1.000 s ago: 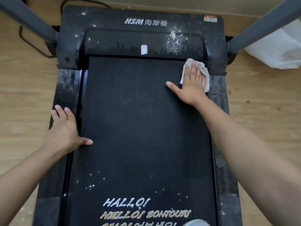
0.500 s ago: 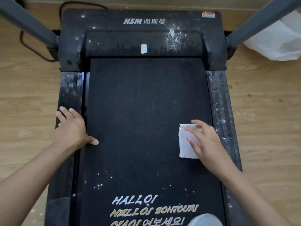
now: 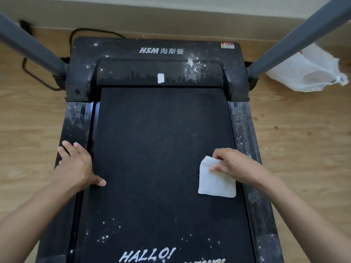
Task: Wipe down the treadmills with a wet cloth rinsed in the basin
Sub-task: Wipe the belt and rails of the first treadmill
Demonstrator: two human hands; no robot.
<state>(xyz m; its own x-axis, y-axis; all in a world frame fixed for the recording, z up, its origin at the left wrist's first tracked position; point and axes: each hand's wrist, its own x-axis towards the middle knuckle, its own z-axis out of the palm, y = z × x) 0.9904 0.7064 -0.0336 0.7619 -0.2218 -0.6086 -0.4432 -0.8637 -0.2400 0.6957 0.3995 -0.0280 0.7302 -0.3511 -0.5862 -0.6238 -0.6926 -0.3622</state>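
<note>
One wooden floor [image 3: 303, 149] carries a black treadmill [image 3: 155, 52], seen from above. Its dark belt [image 3: 161, 139] runs between both hands, white specks scattered on the stretch nearer the person than the fingers. Two grey uprights [image 3: 32, 46] rise well beyond the hands, one at each side. A white plastic bag [image 3: 307, 73] lies on the floor, far ahead and outward of the right hand [image 3: 235, 168].

The left hand [image 3: 76, 166] lies flat, fingers [image 3: 67, 146] straight and spread on the left side rail [image 3: 76, 120], thumb on the belt edge, holding nothing.

The right-hand fingers [image 3: 218, 168] are curled and pinch the far right corner of the white cloth [image 3: 214, 185]. The folded cloth rests on the belt, beside the dusty right side rail [image 3: 245, 133].

A white powder patch [image 3: 191, 70] marks the motor cover, well ahead of the right fingers.
</note>
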